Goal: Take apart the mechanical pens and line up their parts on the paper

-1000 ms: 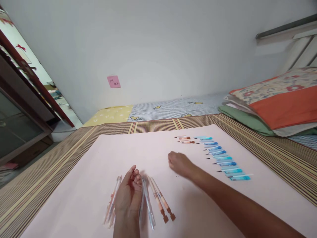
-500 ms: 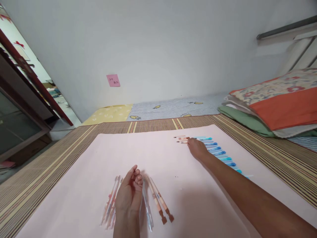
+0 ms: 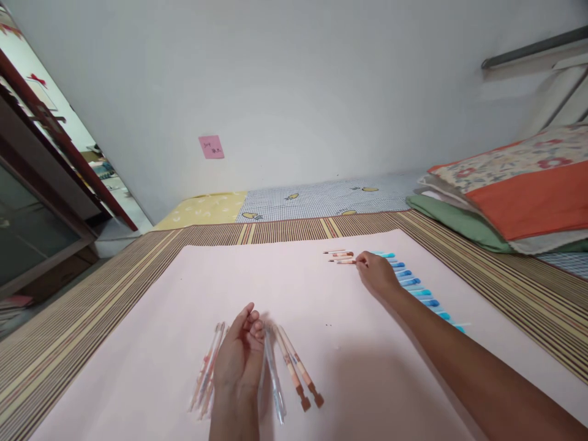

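Note:
My left hand [image 3: 240, 355] rests palm up on the pink sheet [image 3: 151, 318], its fingers loosely curled with nothing visible in them. Slim pink pens [image 3: 207, 367] lie to its left. On its right are a clear pen [image 3: 274, 373] and two peach pens with brown ends [image 3: 296, 367]. Farther off, my right hand [image 3: 379, 274] pinches the right end of a slim pen [image 3: 345, 262] lying on the sheet. Other short peach pens [image 3: 337, 252] lie just beyond it. A row of blue pens [image 3: 413, 282] is partly hidden behind this hand and forearm.
A striped mat [image 3: 138, 269] lies under the sheet. Folded bedding [image 3: 519, 184] is piled at the right, against the wall [image 3: 321, 92]. A pink note [image 3: 211, 147] sticks to the wall. At the far left is an open doorway [image 3: 114, 177].
My right hand has slid a little to the right, uncovering more of the peach pens. Those pens and my left hand stay in place; the view has shifted slightly.

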